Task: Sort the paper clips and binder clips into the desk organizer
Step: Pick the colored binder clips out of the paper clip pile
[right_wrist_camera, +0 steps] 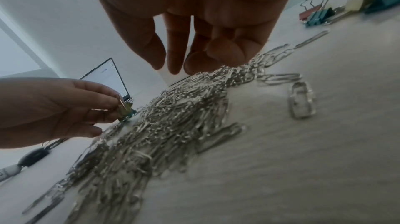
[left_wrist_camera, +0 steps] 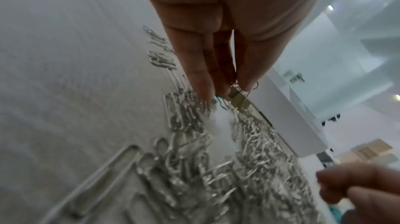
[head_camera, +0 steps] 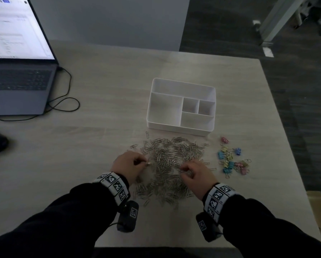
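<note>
Two hands at work over a heap of paper clips (head_camera: 167, 164) on a table (head_camera: 100, 90), in front of a white desk organizer (head_camera: 181, 107).

The paper clips lie spread on the table just on the near side of the desk organizer, whose compartments show nothing inside; the coloured binder clips (head_camera: 232, 159) lie in a loose group near its near right corner, beside the heap. The left hand (head_camera: 128, 165), at the heap's left edge on the organizer's near side, pinches a small yellowish binder clip (left_wrist_camera: 237, 99) between thumb and fingertips (left_wrist_camera: 201, 89), just above the paper clips. The right hand (head_camera: 195, 174) hovers over the heap's near right part, fingers (right_wrist_camera: 173, 53) loosely curled and close together; whether they hold a paper clip cannot be told. An open laptop (head_camera: 20, 71) stands well to the organizer's left.
</note>
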Tool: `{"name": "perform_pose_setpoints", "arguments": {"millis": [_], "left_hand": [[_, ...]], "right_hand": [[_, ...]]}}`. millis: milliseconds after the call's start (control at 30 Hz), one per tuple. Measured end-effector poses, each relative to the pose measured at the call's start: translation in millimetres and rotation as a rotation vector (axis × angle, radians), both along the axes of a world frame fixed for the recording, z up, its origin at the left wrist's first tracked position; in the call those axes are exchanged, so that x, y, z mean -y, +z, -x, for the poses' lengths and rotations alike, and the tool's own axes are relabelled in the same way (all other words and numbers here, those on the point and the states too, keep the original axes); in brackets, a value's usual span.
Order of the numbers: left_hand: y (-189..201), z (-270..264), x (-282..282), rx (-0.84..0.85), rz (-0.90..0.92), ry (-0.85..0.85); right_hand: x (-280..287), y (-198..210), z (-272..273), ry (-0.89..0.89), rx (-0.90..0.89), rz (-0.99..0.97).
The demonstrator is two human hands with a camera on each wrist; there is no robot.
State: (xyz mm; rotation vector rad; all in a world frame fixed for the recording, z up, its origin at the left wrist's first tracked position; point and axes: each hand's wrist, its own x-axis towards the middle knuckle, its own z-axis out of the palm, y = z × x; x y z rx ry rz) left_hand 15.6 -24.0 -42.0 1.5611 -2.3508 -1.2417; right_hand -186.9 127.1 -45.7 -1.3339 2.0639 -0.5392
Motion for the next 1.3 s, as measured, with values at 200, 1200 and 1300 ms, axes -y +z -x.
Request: {"name": "perform_pose_setpoints", "arguments": {"millis": [200, 1200, 1300], "left_hand": [[0.3, -12.2, -1.0, -0.247, -0.312, 0.324], [13.4, 17.2, -37.0, -0.104, -0.139, 0.115], [11.9, 11.4, -34.0, -0.098, -0.141, 0.162]], "right_hand": [[12.2, 5.4, -16.7, -0.090, 0.183, -0.012], [-50.1, 3.1, 93.4, -0.380, -0.011, -0.190], [-54.2, 2.8, 100.2, -0.407, -0.021, -0.180]]}}
